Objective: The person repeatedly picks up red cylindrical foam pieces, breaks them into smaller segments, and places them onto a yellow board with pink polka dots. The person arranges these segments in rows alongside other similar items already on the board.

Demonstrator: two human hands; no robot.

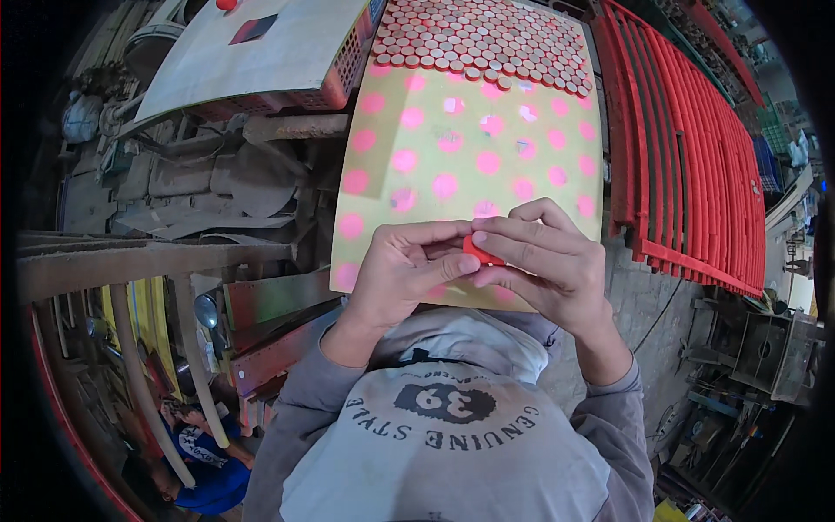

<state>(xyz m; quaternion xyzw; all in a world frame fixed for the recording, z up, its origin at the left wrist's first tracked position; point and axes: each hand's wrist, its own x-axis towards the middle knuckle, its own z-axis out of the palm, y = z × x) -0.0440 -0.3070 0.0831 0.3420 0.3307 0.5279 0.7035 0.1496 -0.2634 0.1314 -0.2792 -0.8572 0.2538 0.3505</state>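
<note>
Both my hands meet over the near part of a yellow board with pink dots [445, 185]. Between their fingertips is a small red piece [484, 252], mostly covered by the fingers, so its full shape is hidden. My left hand [404, 261] pinches it from the left with thumb and forefinger. From the right, my right hand [548, 261] closes its thumb and fingers on the same piece. At the board's far end lie many small round discs [487, 39] with pale tops and red rims, packed closely in rows.
To the right stands a rack of red slats [687, 148]. A pale panel [261, 52] rests on a red crate [339, 83] at the far left, with a dark flat piece [254, 30] on it. Wooden beams [156, 261] stand left; a person in blue [209, 470] is at lower left.
</note>
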